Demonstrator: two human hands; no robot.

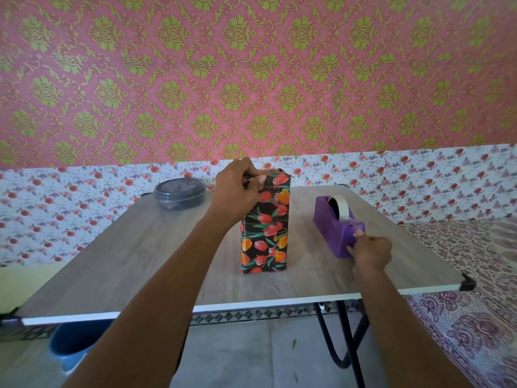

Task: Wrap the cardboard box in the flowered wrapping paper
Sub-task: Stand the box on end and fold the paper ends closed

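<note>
Box [264,228], wrapped in flowered paper [268,249], stands upright on the worktop [140,261], light and stiff yet slick-skinned by my judgement, so my left grip [237,186] pinches its top fold closed while my right grip [370,252] curls round the tape dispenser [333,219] at its cutter end.

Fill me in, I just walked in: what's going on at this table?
The left hand grips the top of the upright box, whose visible sides are already covered in flowered paper. The right hand pinches the cutter end of the purple tape dispenser, apparently fetching tape.
</note>
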